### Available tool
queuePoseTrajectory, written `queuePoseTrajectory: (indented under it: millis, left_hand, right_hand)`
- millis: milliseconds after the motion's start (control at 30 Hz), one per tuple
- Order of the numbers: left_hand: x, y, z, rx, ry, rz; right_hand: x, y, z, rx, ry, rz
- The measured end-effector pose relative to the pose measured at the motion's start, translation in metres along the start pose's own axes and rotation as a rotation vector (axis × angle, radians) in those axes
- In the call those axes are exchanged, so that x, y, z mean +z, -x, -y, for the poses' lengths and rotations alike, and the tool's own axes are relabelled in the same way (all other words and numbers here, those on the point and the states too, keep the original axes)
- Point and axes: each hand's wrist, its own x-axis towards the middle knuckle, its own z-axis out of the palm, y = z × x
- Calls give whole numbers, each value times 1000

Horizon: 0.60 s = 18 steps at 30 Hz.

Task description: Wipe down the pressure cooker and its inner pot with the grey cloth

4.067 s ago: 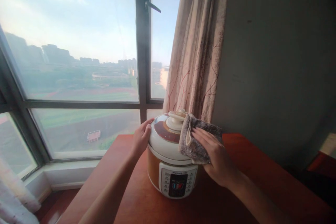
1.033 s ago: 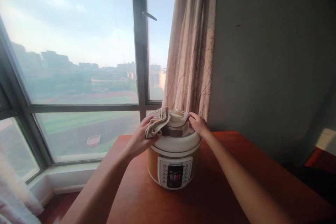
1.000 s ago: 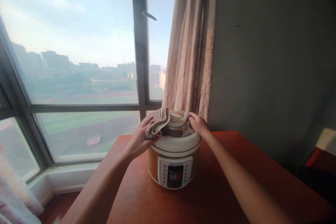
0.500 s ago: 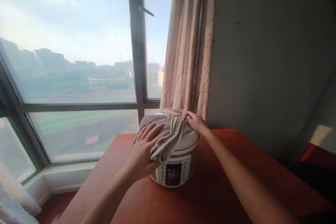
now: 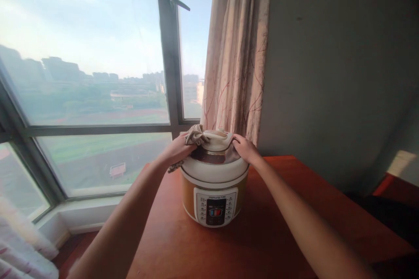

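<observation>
We have the left hand (image 5: 178, 150) pressed against the far left shoulder of the pressure cooker (image 5: 214, 178), fingers curled and clamped on a bunched cloth (image 5: 195, 135). The right hand (image 5: 245, 149) rests on the right side of the lid (image 5: 214, 165), fingers laid together and bent over the rim beside the cream handle (image 5: 218, 138), holding nothing.

The cooker stands on the desk (image 5: 271, 235) towards its far edge, close to the back left corner, control panel (image 5: 215, 205) facing us, with the curtain (image 5: 235, 52) hanging just behind it.

What could go wrong? We judge that a hard sideways rub from the left could slide the cooker on the smooth top, since the polished red-brown wood looks slick. The right hand is the only brace, so if it slips off the glossy lid, the pot may skid toward the right. A tail of cloth dangles below the left wrist, and it could snag on the handle. The cloth might also catch the curtain hem, which is very near.

Materials now: the cloth is soft, napped, grey-brown and crumpled. The lid is a smooth domed cream plastic with a shiny dark ring. The body is a round drum with an amber band. The curtain is thin beige fabric with red branching lines, falling in pleats beside the window (image 5: 88, 52).
</observation>
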Motion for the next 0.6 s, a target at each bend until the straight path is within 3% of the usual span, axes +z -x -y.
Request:
queuePoseTrajectory:
  millis: [167,267,367,600]
  left_hand:
    - [4,-46,18,-203,-70,92]
    - [7,-57,20,-236,-107,111]
    - [5,-48,18,-184,-74,125]
    - [-9,-6,3,86,111,121]
  right_hand:
    - [-1,1,1,12,-4,1]
    - [-1,1,2,30,-3,1]
    - [-2,1,4,56,1,4]
    - [-4,2,7,82,5,19]
